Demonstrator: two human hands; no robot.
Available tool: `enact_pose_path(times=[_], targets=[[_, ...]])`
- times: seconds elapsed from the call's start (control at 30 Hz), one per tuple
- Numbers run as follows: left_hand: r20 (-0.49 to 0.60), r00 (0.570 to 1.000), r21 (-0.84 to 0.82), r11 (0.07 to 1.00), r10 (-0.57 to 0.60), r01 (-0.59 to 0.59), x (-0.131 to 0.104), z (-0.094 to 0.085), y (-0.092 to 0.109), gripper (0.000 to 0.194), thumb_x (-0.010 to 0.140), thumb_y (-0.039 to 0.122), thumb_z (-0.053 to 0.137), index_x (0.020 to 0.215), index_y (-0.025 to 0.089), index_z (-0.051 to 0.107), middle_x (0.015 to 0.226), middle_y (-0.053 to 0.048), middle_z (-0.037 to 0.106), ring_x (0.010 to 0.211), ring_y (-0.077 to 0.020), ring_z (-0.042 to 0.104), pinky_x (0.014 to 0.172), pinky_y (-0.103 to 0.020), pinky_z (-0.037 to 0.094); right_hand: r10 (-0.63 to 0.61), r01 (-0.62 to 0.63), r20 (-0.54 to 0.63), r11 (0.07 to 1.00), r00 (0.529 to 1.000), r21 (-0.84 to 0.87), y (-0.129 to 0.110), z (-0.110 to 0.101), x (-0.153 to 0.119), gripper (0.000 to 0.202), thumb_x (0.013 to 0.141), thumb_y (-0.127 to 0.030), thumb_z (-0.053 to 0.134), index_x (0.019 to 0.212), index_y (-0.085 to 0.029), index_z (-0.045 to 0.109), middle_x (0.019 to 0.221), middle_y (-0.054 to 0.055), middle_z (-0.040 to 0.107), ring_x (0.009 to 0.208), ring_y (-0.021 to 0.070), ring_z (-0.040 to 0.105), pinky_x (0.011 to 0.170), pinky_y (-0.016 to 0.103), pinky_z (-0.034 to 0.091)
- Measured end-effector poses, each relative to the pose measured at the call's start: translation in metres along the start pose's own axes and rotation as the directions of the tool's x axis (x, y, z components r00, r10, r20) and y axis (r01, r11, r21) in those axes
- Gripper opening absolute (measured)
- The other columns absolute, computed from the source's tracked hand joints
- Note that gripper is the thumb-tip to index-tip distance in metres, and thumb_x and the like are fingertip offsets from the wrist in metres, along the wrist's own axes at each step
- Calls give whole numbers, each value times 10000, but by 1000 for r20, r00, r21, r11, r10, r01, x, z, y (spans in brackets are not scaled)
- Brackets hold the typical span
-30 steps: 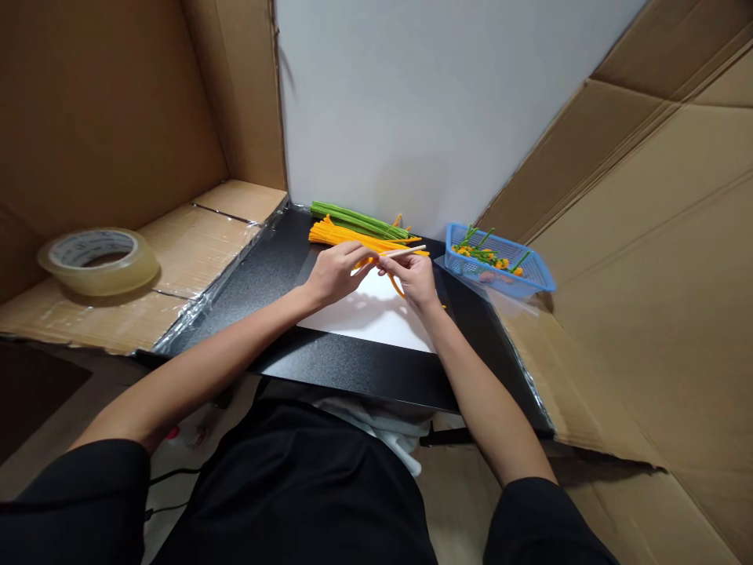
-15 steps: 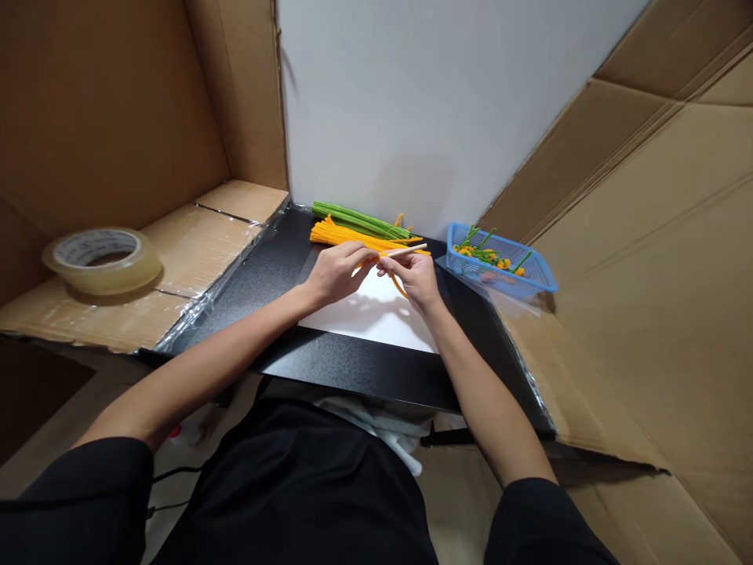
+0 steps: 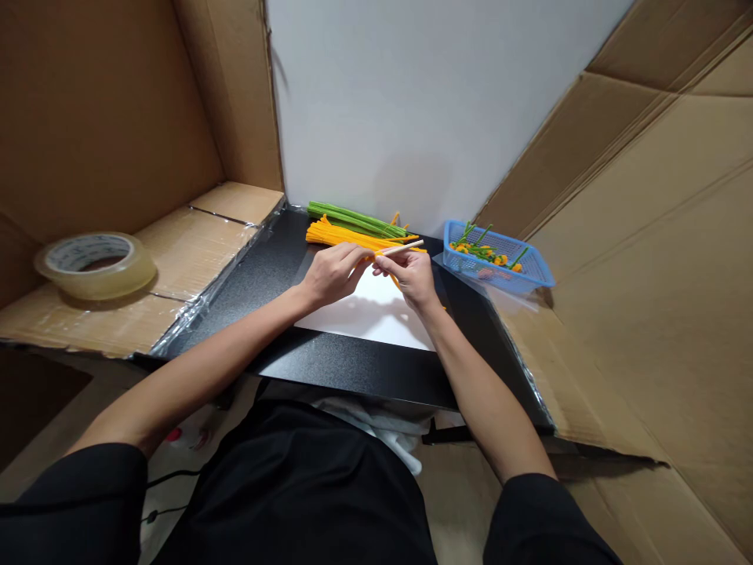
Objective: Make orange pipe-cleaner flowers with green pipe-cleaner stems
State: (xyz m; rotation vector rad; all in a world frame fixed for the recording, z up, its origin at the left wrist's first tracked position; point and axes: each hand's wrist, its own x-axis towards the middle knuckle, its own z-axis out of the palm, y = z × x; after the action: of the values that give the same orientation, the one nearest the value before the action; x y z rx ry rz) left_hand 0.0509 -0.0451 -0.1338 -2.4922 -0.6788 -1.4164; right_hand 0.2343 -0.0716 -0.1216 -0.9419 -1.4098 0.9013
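My left hand (image 3: pixel 332 275) and my right hand (image 3: pixel 413 280) meet above a white sheet (image 3: pixel 368 310), fingers pinched close together. Between them is a thin pale wooden stick (image 3: pixel 405 247), its free tip pointing right and slightly up past my right fingers. An orange pipe cleaner (image 3: pixel 396 282) is at the stick where the fingertips meet, and part of it hangs under my right hand. My left fingers close on the stick's left end, which they hide. My right thumb and fingers pinch the pipe cleaner against the stick.
Behind my hands lie orange pipe cleaners (image 3: pixel 335 233) and green pipe cleaners (image 3: pixel 358 219) in bundles. A blue basket (image 3: pixel 538 271) at right holds small orange-and-green pieces. A tape roll (image 3: pixel 111 278) sits on the left cardboard ledge. Cardboard walls (image 3: pixel 647 235) flank the black table (image 3: pixel 353 369).
Both hands stay together on the stick with small finger movements. The pipe cleaner's hanging part has shifted; less of it shows between my hands, and an orange bit appears beside my right wrist.
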Motion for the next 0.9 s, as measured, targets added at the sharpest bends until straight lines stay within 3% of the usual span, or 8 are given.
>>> enact_pose_path(times=[0.3, 0.47, 0.7, 0.9], targets=[[-9, 997, -81, 993, -82, 81, 2, -2, -3, 218, 998, 266, 485, 1068, 174, 670, 938, -86, 741, 836, -176, 678, 763, -303, 516, 26, -27, 99, 1000, 995, 8, -5, -6, 3, 397, 673, -519, 847, 862, -181, 763, 782, 52, 770, 692, 171, 707, 641, 286, 510], [-7, 998, -151, 986, -66, 64, 3, -3, -3, 220, 996, 235, 488, 1080, 175, 682, 914, -79, 748, 791, -160, 681, 736, -285, 515, 9, -8, 78, 1000, 997, -12, -6, -6, 2, 358, 701, -498, 832, 833, -175, 753, 744, 41, 756, 651, 157, 689, 608, 273, 491], [12, 985, -236, 957, -174, 171, 4, -1, -4, 189, 972, 235, 528, 1004, 171, 703, 885, -68, 759, 782, -155, 685, 727, -277, 517, -37, 40, 32, 996, 999, -84, -7, -2, 0, 332, 714, -502, 814, 776, -182, 754, 699, 33, 741, 621, 158, 675, 614, 292, 514], [-8, 980, -231, 954, -200, 193, 1, 2, -2, 183, 960, 248, 534, 879, 184, 684, 826, -54, 748, 712, -151, 657, 663, -277, 482, -31, 32, 19, 996, 999, -79, -5, 0, -2, 323, 727, -491, 802, 830, -186, 768, 733, 44, 764, 637, 168, 699, 604, 290, 508]])
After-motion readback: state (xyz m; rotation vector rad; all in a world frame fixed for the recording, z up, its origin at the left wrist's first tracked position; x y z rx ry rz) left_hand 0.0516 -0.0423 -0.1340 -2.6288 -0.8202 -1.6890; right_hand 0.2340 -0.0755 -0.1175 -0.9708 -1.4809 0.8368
